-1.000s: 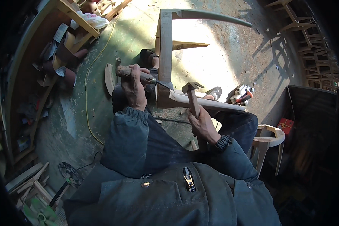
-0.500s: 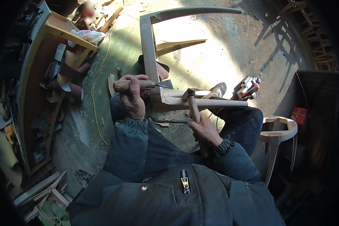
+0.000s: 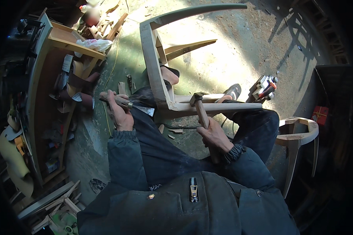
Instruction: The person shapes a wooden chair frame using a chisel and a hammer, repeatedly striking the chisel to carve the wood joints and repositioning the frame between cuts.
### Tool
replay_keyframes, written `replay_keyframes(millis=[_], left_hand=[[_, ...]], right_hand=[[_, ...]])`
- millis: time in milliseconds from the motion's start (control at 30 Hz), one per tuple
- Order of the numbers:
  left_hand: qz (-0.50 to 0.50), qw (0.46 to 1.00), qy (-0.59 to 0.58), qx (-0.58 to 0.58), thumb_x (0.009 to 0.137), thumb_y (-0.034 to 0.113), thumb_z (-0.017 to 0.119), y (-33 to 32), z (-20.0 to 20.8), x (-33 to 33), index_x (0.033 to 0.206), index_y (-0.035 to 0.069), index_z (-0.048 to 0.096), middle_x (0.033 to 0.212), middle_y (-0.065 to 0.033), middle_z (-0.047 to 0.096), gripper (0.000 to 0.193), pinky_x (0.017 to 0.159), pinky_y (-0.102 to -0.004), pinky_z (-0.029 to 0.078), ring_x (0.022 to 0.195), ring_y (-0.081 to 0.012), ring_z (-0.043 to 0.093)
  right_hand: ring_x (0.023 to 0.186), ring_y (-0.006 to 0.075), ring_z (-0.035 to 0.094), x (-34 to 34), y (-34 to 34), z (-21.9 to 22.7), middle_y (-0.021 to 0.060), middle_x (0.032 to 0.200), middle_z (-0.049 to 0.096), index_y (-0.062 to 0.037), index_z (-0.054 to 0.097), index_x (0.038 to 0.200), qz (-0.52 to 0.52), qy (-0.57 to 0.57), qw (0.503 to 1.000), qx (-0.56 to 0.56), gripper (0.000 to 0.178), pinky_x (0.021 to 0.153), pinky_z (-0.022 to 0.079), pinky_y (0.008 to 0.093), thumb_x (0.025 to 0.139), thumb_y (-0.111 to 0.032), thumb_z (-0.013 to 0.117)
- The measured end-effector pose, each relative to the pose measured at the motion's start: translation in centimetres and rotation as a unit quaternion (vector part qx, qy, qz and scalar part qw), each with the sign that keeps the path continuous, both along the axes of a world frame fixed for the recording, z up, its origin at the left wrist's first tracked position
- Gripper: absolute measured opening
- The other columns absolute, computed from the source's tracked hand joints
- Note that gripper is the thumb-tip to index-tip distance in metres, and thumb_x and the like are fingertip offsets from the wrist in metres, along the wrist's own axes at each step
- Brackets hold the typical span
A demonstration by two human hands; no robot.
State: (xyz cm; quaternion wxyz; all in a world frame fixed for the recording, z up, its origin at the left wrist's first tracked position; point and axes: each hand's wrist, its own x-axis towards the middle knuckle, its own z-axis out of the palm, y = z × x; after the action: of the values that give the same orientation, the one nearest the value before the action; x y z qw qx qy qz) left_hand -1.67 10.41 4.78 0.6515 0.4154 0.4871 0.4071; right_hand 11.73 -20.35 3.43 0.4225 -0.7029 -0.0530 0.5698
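My left hand (image 3: 121, 114) is closed round the wooden handle of a chisel (image 3: 146, 110), held left of a pale wooden chair frame (image 3: 155, 62). The chisel's wide flat blade points right, apart from the frame. Gripped in my right hand (image 3: 215, 135) is a hammer (image 3: 202, 111), its head up, over or against the frame's near rail; I cannot tell whether they touch. The frame rests across my legs, with its corner joint (image 3: 171, 102) between my two hands. One long curved leg (image 3: 200, 15) reaches away at the far side.
A wooden cabinet (image 3: 37, 94) with sandpaper strips (image 3: 76, 80) stands left. Wood offcuts (image 3: 106, 29) lie beyond it. A yellow cord (image 3: 114, 62) runs along the floor. Right are a power tool (image 3: 264, 88), a round wooden stool frame (image 3: 298, 137) and a red box (image 3: 320, 114).
My left hand has drawn the chisel left and toward me, away from the corner joint. The chair frame has tilted slightly. My right hand with the hammer has hardly moved.
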Motion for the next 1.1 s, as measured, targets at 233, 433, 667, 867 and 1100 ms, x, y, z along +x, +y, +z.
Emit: replay_keyframes(millis=[233,433,667,867,1100], left_hand=[[-0.317,0.912,0.066,0.25,0.101,0.032,0.072,-4.8,1.8,5.6,0.099,0.005,0.06,0.083,-0.0049,0.068,0.03,0.068,-0.0333,0.054,0.071,-0.0142,0.063],[-0.318,0.828,0.288,0.359,0.092,0.051,0.072,-4.9,-0.9,8.5,0.113,0.006,0.062,0.082,-0.0225,0.071,0.051,0.074,-0.0485,0.059,0.081,-0.0419,0.073],[-0.282,0.827,0.323,0.364,0.091,0.047,0.074,-5.7,-2.2,8.9,0.114,0.008,0.064,0.083,-0.0211,0.073,0.047,0.073,-0.0488,0.059,0.082,-0.0421,0.074],[-0.296,0.838,0.299,0.348,0.09,0.04,0.076,-5.3,-1.7,8.8,0.109,0.009,0.066,0.087,-0.0176,0.074,0.037,0.076,-0.045,0.059,0.087,-0.0388,0.075],[-0.263,0.843,0.309,0.354,0.089,0.037,0.078,-5.9,-2.3,8.8,0.102,0.009,0.068,0.086,-0.0184,0.074,0.032,0.074,-0.0459,0.06,0.085,-0.0393,0.075]], right_hand=[[0.056,0.0154,0.056,-0.5,0.1,0.1,0.0052,0.079,0.054,-0.0011,0.049,0.122,0.005,-0.006,1.0,-0.015,0.039,0.049,0.05,0.0331,0.093,-0.019,0.067],[0.055,0.0152,0.056,-0.6,0.3,0.2,0.005,0.077,0.052,-0.0016,0.049,0.12,-0.001,-0.008,1.0,-0.008,0.037,0.049,0.049,0.0322,0.093,-0.021,0.066],[0.056,0.0143,0.055,-0.5,0.1,0.2,0.0046,0.075,0.052,-0.0015,0.05,0.12,0.002,-0.008,1.0,-0.022,0.038,0.049,0.048,0.0318,0.093,-0.023,0.066],[0.061,0.0192,0.06,1.0,-0.2,1.4,0.0121,0.08,0.06,-0.0016,0.054,0.128,0.059,-0.203,0.977,0.027,0.043,0.06,0.052,0.0331,0.092,-0.02,0.069],[0.078,0.0221,0.068,7.3,2.8,10.1,0.0138,0.092,0.068,-0.0045,0.056,0.127,0.049,-0.506,0.838,0.197,0.042,0.071,0.055,0.0369,0.088,-0.001,0.07]])
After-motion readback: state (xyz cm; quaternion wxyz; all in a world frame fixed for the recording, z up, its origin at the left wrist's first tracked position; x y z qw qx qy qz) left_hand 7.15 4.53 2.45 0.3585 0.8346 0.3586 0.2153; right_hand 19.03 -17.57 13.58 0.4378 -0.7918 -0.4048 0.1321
